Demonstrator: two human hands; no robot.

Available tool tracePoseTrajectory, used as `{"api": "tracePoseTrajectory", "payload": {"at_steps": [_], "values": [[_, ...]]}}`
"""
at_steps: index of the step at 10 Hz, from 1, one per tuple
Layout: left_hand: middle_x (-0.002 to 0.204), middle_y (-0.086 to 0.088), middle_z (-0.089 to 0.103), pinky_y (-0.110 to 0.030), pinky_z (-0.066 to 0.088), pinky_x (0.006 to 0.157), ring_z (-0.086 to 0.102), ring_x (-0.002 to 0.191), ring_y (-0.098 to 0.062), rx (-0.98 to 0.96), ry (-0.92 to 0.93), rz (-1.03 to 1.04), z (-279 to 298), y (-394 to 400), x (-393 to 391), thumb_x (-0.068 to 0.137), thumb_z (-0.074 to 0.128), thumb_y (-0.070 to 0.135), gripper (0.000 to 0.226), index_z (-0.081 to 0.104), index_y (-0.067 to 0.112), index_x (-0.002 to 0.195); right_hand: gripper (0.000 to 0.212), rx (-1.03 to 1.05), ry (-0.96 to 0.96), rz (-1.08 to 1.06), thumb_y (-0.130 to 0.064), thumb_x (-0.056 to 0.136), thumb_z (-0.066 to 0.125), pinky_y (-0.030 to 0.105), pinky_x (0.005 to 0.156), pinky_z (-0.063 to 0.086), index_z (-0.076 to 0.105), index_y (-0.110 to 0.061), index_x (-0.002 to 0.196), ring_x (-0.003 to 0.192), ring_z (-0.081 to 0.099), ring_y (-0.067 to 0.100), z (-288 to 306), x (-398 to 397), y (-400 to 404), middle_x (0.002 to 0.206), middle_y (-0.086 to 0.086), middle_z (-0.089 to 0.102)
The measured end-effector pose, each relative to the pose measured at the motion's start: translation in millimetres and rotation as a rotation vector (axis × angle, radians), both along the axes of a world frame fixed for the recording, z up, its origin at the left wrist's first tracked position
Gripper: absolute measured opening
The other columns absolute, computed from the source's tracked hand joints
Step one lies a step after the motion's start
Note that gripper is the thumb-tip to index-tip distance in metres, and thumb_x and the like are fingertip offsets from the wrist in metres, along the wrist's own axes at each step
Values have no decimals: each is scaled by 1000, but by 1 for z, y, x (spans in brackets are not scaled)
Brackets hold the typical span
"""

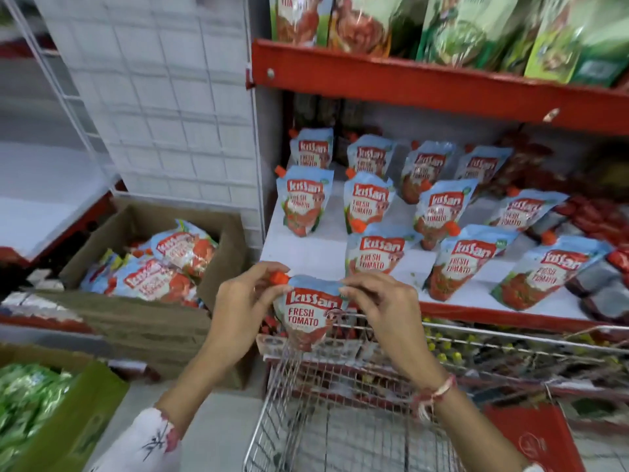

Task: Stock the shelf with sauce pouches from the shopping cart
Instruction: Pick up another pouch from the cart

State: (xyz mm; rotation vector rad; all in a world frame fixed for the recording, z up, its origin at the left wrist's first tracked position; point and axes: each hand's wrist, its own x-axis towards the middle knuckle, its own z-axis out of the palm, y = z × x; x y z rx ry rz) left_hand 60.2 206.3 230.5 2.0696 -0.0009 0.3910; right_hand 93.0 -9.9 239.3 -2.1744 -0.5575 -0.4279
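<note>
Pouch (308,313) of tomato sauce hangs upright between both hands, just above the far rim of the wire cart (340,403) and just short of the shelf (306,253) front edge. The left hand (243,301) pinches the top corner at the orange spout cap, at about 10 o'clock on the pouch; the right hand (377,304) pinches the opposite top corner at about 2 o'clock. Holding it by the two upper corners lets the weight hang down, so the label faces outward and the gusseted base is free to be set flat.

On the shelf, other pouches (369,206) stand in staggered rows, labels forward, leaning slightly back. A bare patch of white shelf lies at 12 o'clock from the held pouch, left of the front-row pouch (377,255); that looks like the slot intended, completing the front row.

A cardboard box (143,264) at 9 o'clock holds more of the same pouches lying loose, so the supply is close to the left hand. My judgement: the placing step is under way, with stock still to go. The soft base may tip if lowered unevenly.
</note>
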Motion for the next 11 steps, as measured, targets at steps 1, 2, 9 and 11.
{"api": "tracePoseTrajectory", "payload": {"at_steps": [1, 2, 9, 11], "values": [[92, 2, 76, -21, 56, 77, 70, 86, -5, 16, -102, 12, 29, 8, 26, 82, 70, 18, 20, 68, 19, 102, 7, 26, -98, -63, -14, 81, 72, 2, 75, 45, 75, -14, 88, 78, 60, -2, 29, 18, 12, 84, -12, 67], [87, -2, 75, -1, 49, 68, 68, 79, -4, 35, -154, 34, 47, 15, 49, 83, 71, 15, 15, 68, 16, 97, 9, 50, -177, -133, -11, 79, 74, 15, 73, 53, 76, -11, 87, 73, 65, 6, 43, 37, 27, 85, 1, 76], [94, -11, 74, -41, 59, 82, 69, 87, -25, 233, 49, 84, 24, 33, 117, 85, 68, 17, 18, 64, 11, 102, 16, -136, -25, -192, -13, 85, 67, 32, 81, 54, 73, -10, 99, 84, 69, 25, 20, 109, 66, 96, 12, 76], [116, -8, 69, -33, 51, 88, 64, 105, -24, 332, -40, 101, 49, 24, 124, 89, 64, 30, 36, 59, 11, 119, 24, -166, -35, -137, -18, 85, 68, 13, 79, 51, 69, -16, 109, 80, 66, 13, 68, 96, 44, 102, 5, 75]]}}
